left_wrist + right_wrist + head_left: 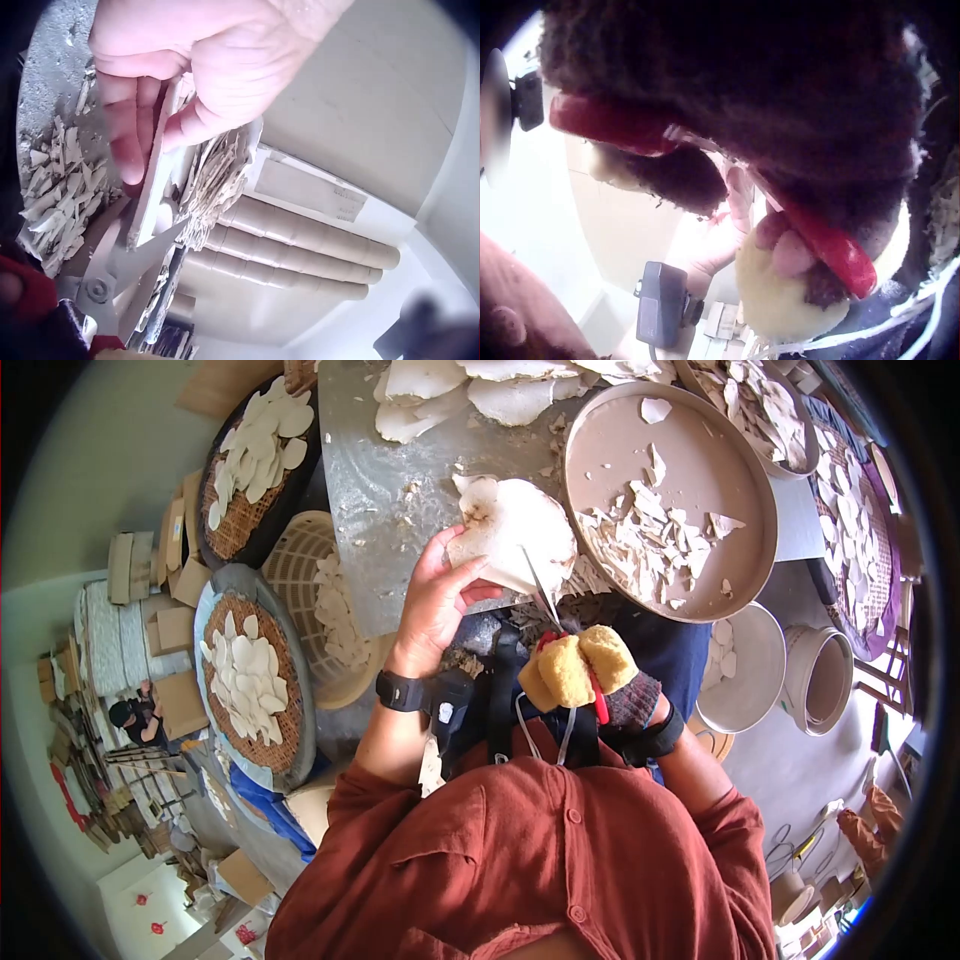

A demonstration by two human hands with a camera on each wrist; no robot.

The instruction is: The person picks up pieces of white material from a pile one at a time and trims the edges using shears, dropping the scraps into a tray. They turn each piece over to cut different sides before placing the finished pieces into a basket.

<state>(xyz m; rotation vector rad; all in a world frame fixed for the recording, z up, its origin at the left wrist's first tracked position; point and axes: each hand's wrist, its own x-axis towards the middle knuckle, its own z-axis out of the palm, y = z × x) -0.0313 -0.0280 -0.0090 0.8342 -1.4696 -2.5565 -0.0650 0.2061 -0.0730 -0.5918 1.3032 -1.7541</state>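
Note:
My left hand (440, 595) pinches a flat, off-white, irregular slice (525, 525) between thumb and fingers, over the metal table. Edge-on in the left wrist view, the slice (155, 176) has its lower end between the parted blades of the scissors (109, 274). My right hand (635, 705), in a dark knitted glove with bare fingertips, grips these scissors by their red handles (840, 255). Yellow sponge padding (560, 672) is wrapped about the grip and hides much of that hand in the head view.
A round tray (770, 510) with broken chips stands right of the metal table (365, 520). Large slices (415, 415) lie at the far edge. Left are a plastic basket (290, 560) and woven trays of pieces (225, 630). Buckets (770, 670) stand at right; another person (140, 720) is far left.

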